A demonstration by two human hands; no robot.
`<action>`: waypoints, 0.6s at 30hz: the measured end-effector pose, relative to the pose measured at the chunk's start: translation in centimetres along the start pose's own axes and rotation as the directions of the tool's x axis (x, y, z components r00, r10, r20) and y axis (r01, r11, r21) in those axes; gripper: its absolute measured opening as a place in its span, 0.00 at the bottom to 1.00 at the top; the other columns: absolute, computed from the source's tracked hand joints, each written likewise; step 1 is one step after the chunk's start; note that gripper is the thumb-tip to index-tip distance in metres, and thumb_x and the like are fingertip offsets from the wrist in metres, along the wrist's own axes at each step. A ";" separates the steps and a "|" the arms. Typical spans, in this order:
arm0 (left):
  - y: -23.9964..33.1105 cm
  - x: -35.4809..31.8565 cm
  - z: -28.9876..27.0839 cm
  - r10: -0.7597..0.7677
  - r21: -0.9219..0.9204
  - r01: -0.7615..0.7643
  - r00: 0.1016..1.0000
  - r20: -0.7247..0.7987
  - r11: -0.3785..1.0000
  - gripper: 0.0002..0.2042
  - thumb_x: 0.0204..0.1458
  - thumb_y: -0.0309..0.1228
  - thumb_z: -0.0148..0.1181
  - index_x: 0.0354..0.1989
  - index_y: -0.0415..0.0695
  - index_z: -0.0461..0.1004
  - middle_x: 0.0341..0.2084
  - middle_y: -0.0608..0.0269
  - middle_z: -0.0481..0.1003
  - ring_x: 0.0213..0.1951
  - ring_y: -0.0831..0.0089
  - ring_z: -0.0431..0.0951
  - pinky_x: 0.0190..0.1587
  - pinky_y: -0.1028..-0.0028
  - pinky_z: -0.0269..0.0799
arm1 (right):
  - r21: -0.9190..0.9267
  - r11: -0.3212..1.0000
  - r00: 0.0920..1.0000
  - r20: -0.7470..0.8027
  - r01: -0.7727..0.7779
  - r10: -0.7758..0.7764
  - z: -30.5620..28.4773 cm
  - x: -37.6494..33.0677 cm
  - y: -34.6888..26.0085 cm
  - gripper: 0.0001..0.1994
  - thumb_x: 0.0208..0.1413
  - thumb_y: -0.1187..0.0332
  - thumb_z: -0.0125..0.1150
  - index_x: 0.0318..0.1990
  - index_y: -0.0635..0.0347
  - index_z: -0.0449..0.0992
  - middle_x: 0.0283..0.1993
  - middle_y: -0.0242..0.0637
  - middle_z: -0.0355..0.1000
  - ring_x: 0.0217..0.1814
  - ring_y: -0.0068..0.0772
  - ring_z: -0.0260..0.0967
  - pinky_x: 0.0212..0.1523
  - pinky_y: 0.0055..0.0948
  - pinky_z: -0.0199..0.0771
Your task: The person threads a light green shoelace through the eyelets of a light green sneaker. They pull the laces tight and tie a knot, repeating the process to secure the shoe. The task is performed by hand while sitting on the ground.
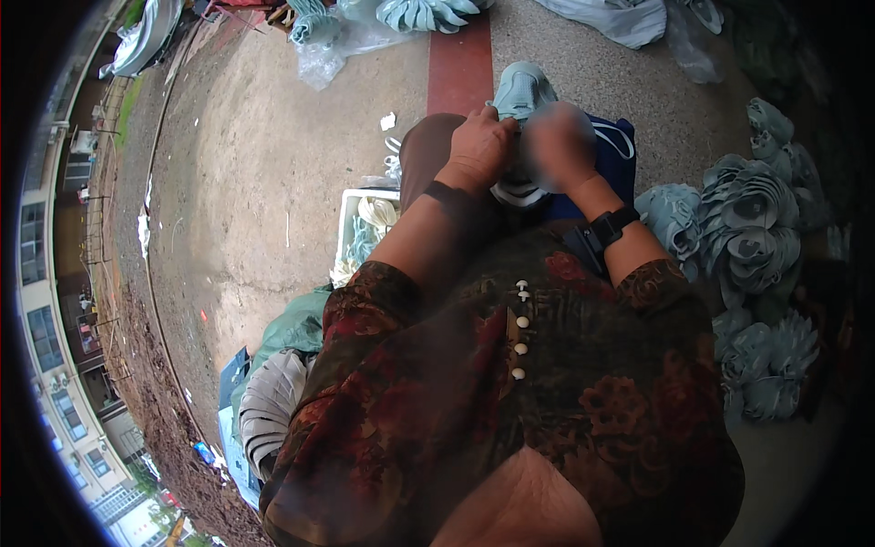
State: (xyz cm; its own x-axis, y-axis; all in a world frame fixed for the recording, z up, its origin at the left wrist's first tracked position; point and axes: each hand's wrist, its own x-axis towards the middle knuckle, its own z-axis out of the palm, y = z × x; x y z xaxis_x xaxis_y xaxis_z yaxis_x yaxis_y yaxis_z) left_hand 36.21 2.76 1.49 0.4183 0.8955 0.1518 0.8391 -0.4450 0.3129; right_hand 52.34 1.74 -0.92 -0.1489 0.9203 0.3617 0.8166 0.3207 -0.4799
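A pale blue shoe upper (526, 87) lies toe-away over my lap, between my hands. My left hand (481, 146) has its fingers curled closed at the near left edge of it. On the other side my right hand (559, 148) is close against the upper, but a round blur covers its fingers. A white lace (616, 137) loops out to the right of that hand, over dark blue cloth (622, 173). Just below the hands a white curved band (519, 195) shows in part; what it belongs to is hidden.
Stacks of pale blue shoe uppers (747, 214) lie on the right. At my left stands a white bin (349, 223) holding laces; nearer are a green bag (296, 324) and grey stacked pieces (272, 401). More uppers (428, 14) lie on clear plastic ahead.
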 end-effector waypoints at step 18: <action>0.9 1.0 -0.7 0.073 0.076 -0.071 0.997 -0.017 0.995 0.09 0.40 0.35 0.59 0.25 0.42 0.75 0.27 0.55 0.73 0.35 0.59 0.74 0.38 0.65 0.71 | 0.069 0.997 0.996 0.085 -0.036 0.030 -0.7 0.6 -0.7 0.10 0.39 0.72 0.63 0.32 0.58 0.75 0.33 0.44 0.69 0.44 0.45 0.64 0.45 0.37 0.65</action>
State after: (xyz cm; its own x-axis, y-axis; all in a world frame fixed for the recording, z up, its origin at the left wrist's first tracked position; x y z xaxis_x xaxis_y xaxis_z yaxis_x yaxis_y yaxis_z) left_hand 37.15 3.22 2.61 0.4722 0.8606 0.1906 0.8310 -0.5068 0.2295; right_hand 52.09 1.88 0.17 -0.1710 0.9453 0.2776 0.7810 0.3018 -0.5467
